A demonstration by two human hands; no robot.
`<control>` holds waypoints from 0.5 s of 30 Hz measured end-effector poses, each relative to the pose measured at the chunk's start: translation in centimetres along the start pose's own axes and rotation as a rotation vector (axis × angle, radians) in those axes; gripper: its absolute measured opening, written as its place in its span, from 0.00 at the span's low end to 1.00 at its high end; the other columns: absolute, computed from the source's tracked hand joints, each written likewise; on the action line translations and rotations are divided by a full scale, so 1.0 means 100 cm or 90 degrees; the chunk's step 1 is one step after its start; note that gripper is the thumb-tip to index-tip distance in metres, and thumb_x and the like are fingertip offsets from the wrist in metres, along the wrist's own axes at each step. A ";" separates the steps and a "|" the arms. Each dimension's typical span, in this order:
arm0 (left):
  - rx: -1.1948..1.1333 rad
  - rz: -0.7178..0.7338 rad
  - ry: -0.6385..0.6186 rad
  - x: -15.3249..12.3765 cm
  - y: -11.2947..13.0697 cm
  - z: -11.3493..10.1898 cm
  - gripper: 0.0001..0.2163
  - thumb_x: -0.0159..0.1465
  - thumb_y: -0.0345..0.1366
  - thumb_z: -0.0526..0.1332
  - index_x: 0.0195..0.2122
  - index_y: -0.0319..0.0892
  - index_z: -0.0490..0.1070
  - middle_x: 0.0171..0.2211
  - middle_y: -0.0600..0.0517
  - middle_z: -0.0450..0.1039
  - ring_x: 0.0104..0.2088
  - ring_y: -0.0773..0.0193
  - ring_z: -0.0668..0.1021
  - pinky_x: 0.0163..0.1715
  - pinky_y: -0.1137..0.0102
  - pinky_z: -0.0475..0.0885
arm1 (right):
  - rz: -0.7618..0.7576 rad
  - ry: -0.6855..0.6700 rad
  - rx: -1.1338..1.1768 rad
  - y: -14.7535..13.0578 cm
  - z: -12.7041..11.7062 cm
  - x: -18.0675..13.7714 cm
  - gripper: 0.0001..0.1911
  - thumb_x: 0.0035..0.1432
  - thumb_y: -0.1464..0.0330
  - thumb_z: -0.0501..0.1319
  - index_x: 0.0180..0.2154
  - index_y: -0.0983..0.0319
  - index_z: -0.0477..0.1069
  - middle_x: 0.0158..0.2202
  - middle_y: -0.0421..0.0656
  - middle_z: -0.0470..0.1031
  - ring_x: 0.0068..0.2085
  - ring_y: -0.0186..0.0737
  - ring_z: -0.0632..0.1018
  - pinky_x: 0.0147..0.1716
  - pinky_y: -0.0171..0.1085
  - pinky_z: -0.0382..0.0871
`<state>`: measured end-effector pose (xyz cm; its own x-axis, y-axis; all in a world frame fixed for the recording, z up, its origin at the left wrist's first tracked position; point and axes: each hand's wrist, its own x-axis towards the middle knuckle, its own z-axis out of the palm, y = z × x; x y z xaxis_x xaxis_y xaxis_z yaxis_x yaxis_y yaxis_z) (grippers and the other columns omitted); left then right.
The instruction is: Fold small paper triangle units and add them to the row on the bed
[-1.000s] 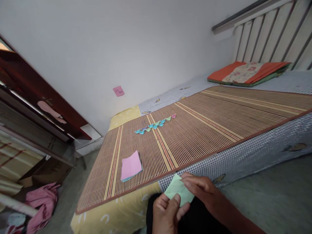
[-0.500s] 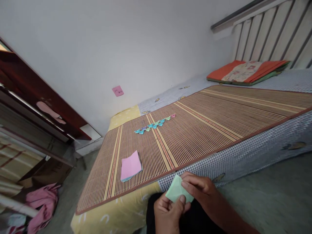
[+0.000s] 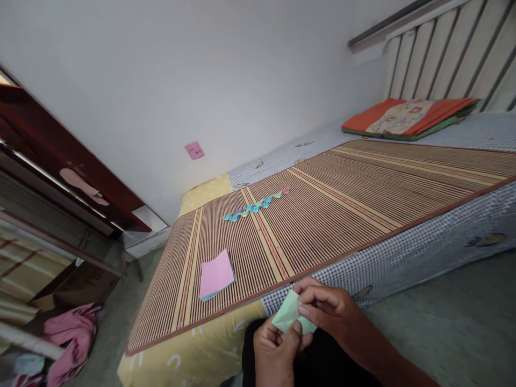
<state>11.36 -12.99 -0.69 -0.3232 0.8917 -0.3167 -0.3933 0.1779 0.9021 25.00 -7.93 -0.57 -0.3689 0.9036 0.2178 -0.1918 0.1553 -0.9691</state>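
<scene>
A light green piece of paper (image 3: 287, 313), with a crease across it, is held between my two hands above my lap, by the bed's front edge. My left hand (image 3: 278, 346) pinches its lower side, thumb on top. At the upper right corner, my right hand (image 3: 328, 312) grips the sheet between thumb and fingers. On the mat to the left lies a stack of paper (image 3: 216, 274), pink on top with blue-green below. Farther back, small folded paper pieces (image 3: 256, 206) in blue, green, purple and pink form a slanting row.
A striped bamboo mat (image 3: 322, 226) covers most of the bed. Folded orange bedding (image 3: 411, 118) sits at the far right by the headboard (image 3: 451, 54). A pink note (image 3: 194, 150) is stuck to the wall. Pink cloth (image 3: 72, 338) and a cardboard box (image 3: 80, 285) are at the left.
My right hand has shifted slightly along the green paper's upper right edge, fingers raised a little. The paper has moved slightly left; my left hand keeps its pinch.
</scene>
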 end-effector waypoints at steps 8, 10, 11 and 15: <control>-0.156 -0.068 -0.043 0.006 0.011 -0.001 0.11 0.43 0.25 0.76 0.28 0.36 0.81 0.27 0.47 0.81 0.33 0.60 0.82 0.41 0.66 0.79 | -0.364 0.108 -0.373 -0.005 0.010 -0.007 0.11 0.64 0.77 0.57 0.40 0.58 0.74 0.50 0.46 0.68 0.50 0.43 0.73 0.47 0.40 0.69; -0.189 -0.079 -0.034 0.006 0.015 0.000 0.14 0.43 0.23 0.75 0.32 0.36 0.81 0.26 0.48 0.80 0.33 0.61 0.82 0.41 0.66 0.79 | -0.442 0.106 -0.436 -0.002 0.010 -0.007 0.13 0.63 0.80 0.56 0.42 0.59 0.73 0.49 0.47 0.68 0.52 0.44 0.71 0.49 0.42 0.68; -0.204 -0.084 -0.026 0.005 0.016 0.001 0.16 0.43 0.22 0.75 0.35 0.36 0.81 0.27 0.49 0.81 0.33 0.61 0.82 0.41 0.66 0.79 | -0.464 0.100 -0.459 0.000 0.010 -0.007 0.13 0.62 0.81 0.56 0.42 0.60 0.73 0.48 0.47 0.69 0.52 0.45 0.70 0.51 0.43 0.67; -0.253 -0.096 -0.001 0.005 0.019 0.002 0.22 0.41 0.17 0.73 0.38 0.37 0.80 0.31 0.47 0.82 0.35 0.56 0.84 0.39 0.66 0.80 | -0.508 0.084 -0.498 0.008 0.010 -0.005 0.12 0.62 0.81 0.56 0.42 0.62 0.73 0.43 0.45 0.74 0.51 0.45 0.70 0.50 0.44 0.64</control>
<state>10.57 -12.09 0.95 -0.2359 0.8685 -0.4361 -0.7376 0.1321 0.6622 24.13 -8.71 -1.31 -0.2884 0.4615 0.8389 0.3104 0.8739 -0.3741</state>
